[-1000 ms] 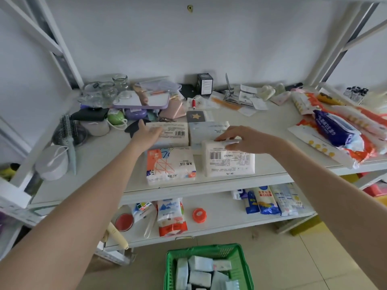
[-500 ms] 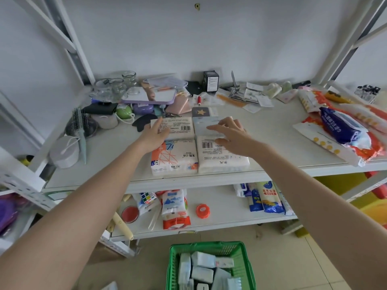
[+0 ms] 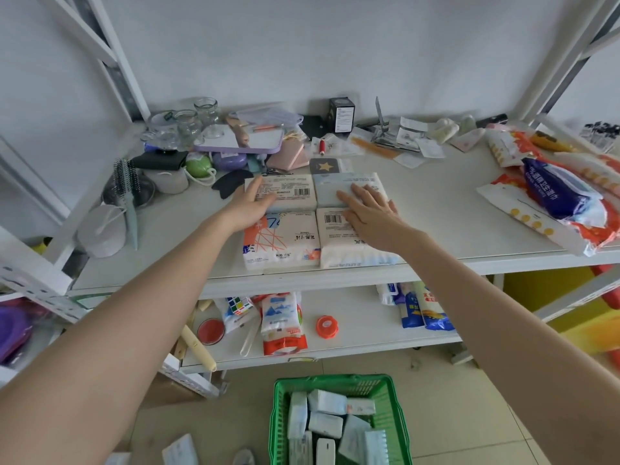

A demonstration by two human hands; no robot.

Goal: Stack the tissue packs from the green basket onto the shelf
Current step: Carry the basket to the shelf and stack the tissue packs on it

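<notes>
Several tissue packs lie in a two-by-two block on the white shelf (image 3: 453,229). The back left pack (image 3: 292,193) has a barcode, and my left hand (image 3: 250,204) lies flat on its left part. My right hand (image 3: 369,209) rests with straight fingers across the back right grey pack (image 3: 335,191) and the front right white pack (image 3: 345,243). The front left pack (image 3: 281,243) has an orange line pattern. On the floor below stands the green basket (image 3: 392,414), holding several more white tissue packs (image 3: 327,402).
Jars, a hairbrush (image 3: 129,193), a purple tray and small items crowd the shelf's back left. Wet-wipe bags (image 3: 557,193) fill the right end. The lower shelf holds a tissue pack (image 3: 281,322), an orange lid (image 3: 327,326) and blue packets. White uprights flank both sides.
My right hand has slid the front right pack inward against the other packs and now lies flat over both right packs. My left hand stays on the back left pack.
</notes>
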